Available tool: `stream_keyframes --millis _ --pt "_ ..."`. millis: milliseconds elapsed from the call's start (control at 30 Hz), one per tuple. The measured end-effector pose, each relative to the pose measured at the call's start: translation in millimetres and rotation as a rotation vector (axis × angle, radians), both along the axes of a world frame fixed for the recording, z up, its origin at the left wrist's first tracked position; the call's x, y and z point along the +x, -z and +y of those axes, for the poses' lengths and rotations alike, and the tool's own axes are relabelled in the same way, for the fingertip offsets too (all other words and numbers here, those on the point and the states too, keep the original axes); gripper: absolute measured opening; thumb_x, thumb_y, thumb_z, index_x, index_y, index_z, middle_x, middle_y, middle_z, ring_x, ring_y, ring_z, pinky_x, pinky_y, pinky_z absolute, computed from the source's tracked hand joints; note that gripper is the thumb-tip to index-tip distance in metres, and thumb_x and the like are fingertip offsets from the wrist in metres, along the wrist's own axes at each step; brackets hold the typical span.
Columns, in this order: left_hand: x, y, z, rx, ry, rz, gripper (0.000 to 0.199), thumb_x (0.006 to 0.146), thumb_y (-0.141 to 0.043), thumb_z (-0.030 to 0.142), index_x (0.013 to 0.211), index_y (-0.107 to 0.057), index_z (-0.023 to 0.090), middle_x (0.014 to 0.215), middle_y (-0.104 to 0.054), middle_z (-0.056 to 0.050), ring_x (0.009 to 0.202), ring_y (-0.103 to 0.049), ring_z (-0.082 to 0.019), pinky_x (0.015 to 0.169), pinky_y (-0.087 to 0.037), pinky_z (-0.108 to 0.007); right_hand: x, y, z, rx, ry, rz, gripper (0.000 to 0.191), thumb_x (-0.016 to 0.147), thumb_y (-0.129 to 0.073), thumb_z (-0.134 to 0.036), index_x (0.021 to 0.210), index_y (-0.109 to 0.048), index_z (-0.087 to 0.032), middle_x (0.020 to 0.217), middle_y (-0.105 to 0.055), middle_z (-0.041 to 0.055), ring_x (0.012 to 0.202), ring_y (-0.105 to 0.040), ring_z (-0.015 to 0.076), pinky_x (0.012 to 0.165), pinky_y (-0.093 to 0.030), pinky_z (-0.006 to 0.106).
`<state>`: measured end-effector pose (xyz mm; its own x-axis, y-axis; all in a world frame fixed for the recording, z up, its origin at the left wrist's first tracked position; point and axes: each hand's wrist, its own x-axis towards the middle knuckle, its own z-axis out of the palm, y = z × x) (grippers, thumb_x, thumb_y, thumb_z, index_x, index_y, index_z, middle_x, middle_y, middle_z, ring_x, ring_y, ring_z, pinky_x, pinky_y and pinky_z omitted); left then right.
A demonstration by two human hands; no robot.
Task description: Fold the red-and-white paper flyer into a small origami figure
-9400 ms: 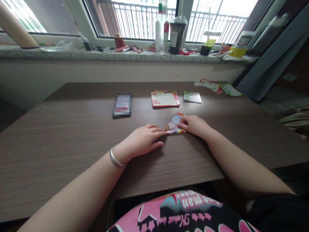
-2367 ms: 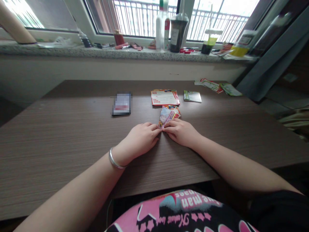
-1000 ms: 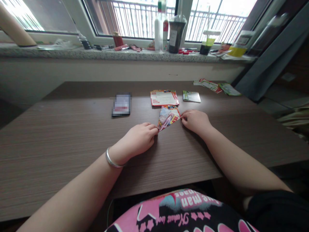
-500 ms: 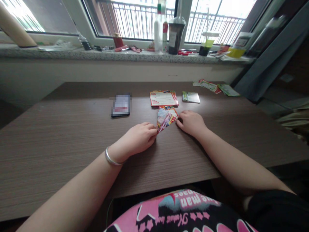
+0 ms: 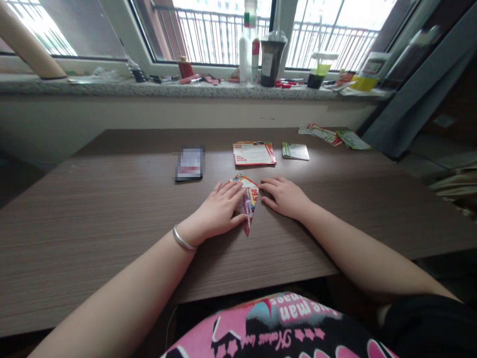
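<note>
A colourful printed sheet of paper [image 5: 251,203], folded to a kite shape, lies on the table with its sharp tip toward me. My left hand [image 5: 222,208] rests flat over its left part, fingers stretched out, and hides that side. At the paper's right corner, my right hand [image 5: 283,197] lies on the table with its fingers apart, the fingertips close to or touching the edge. Beyond the folded paper is a stack of printed leaflets [image 5: 254,154]. A smaller stack of cards [image 5: 295,151] lies to the right of the leaflets.
A phone-like dark-edged device [image 5: 190,164], blurred out, lies on the left of the brown table [image 5: 112,223]. Some green and red leaflets [image 5: 328,135] lie at the far right corner. Bottles, cups and small items stand on the granite windowsill [image 5: 208,90].
The folded paper has turned so its tip points toward me, and has come nearer, away from the leaflet stack. My left hand has gone from pinching its corner to lying flat on it.
</note>
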<state>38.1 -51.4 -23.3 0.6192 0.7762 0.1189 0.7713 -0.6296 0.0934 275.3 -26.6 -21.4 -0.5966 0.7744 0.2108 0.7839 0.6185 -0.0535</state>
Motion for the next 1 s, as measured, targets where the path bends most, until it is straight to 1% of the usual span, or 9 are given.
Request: stream_keyframes --millis 67,133,267,367,467,633,767,867,1000 --pt "-3 4.5 3 -0.093 0.004 0.048 0.073 0.091 -0.046 0.056 0.150 -0.029 0.017 0.158 -0.026 -0.013 0.146 -0.021 -0.030 0.118 -0.017 -0.052 -1 -0.3 0 -0.011 -0.009 0.013 0.039 0.095 -0.047 -0.038 0.125 -0.060 -0.017 0.135 -0.057 0.0109 0.118 -0.052 0.0275 0.102 -0.042 0.042" --pt "-4 6.8 5 -0.137 -0.015 0.056 0.080 0.089 -0.044 0.061 0.152 -0.024 0.016 0.159 -0.022 -0.013 0.148 -0.017 -0.030 0.118 -0.016 -0.051 -3 -0.4 0 -0.024 -0.004 0.023 0.042 0.095 -0.047 -0.039 0.127 -0.059 -0.016 0.136 -0.056 0.0117 0.120 -0.050 0.0280 0.104 -0.040 0.042" --pt "-1 7.4 4 -0.158 -0.042 0.017 0.100 0.081 -0.050 0.067 0.153 -0.013 0.010 0.158 -0.020 -0.019 0.147 -0.018 -0.031 0.119 -0.015 -0.049 -6 0.8 0 -0.073 0.003 0.038 0.054 0.095 -0.045 -0.044 0.140 -0.047 -0.015 0.145 -0.048 0.0142 0.131 -0.043 0.0292 0.109 -0.036 0.045" --pt "2 7.8 3 -0.153 -0.055 -0.014 0.108 0.077 -0.055 0.068 0.153 -0.008 0.007 0.157 -0.021 -0.023 0.147 -0.021 -0.031 0.119 -0.014 -0.049 -7 2.7 1 -0.113 -0.017 0.039 0.058 0.095 -0.045 -0.046 0.144 -0.042 -0.015 0.150 -0.041 0.0148 0.136 -0.038 0.0293 0.112 -0.032 0.046" --pt "3 8.4 4 -0.161 -0.067 -0.028 0.111 0.075 -0.057 0.069 0.152 -0.009 0.006 0.157 -0.018 -0.024 0.147 -0.020 -0.033 0.118 -0.014 -0.048 -7 4.4 3 -0.131 -0.046 0.048 0.057 0.094 -0.045 -0.046 0.142 -0.046 -0.014 0.150 -0.042 0.0150 0.136 -0.038 0.0290 0.113 -0.030 0.046" --pt "0 5.8 7 -0.197 -0.060 -0.036 0.113 0.073 -0.059 0.069 0.153 -0.009 0.008 0.158 -0.016 -0.023 0.147 -0.017 -0.035 0.118 -0.015 -0.048 -5 6.4 7 -0.134 -0.072 0.096 0.051 0.093 -0.049 -0.045 0.135 -0.053 -0.015 0.146 -0.046 0.0132 0.134 -0.041 0.0271 0.113 -0.031 0.044" --pt "-5 1.1 9 -0.226 -0.036 -0.036 0.121 0.066 -0.064 0.072 0.153 -0.006 0.010 0.158 -0.013 -0.024 0.147 -0.014 -0.036 0.117 -0.017 -0.048 -3 7.6 9 -0.125 -0.079 0.126 0.052 0.094 -0.046 -0.046 0.136 -0.051 -0.015 0.144 -0.049 0.0129 0.133 -0.042 0.0255 0.113 -0.032 0.042" --pt "-7 -0.7 10 -0.242 -0.008 -0.063 0.125 0.064 -0.067 0.071 0.153 -0.003 0.011 0.159 -0.013 -0.024 0.147 -0.016 -0.035 0.118 -0.016 -0.048 -2 7.4 10 -0.130 -0.095 0.116 0.052 0.095 -0.046 -0.046 0.136 -0.051 -0.015 0.145 -0.048 0.0131 0.134 -0.041 0.0265 0.113 -0.031 0.043" --pt "-9 1.2 12 -0.227 -0.009 -0.096 0.121 0.065 -0.070 0.066 0.153 -0.006 0.011 0.158 -0.016 -0.025 0.146 -0.020 -0.036 0.116 -0.021 -0.047 0 6.9 12 -0.160 -0.104 0.189 0.043 0.093 -0.049 -0.044 0.126 -0.057 -0.017 0.142 -0.050 0.0126 0.132 -0.044 0.0258 0.112 -0.032 0.044"
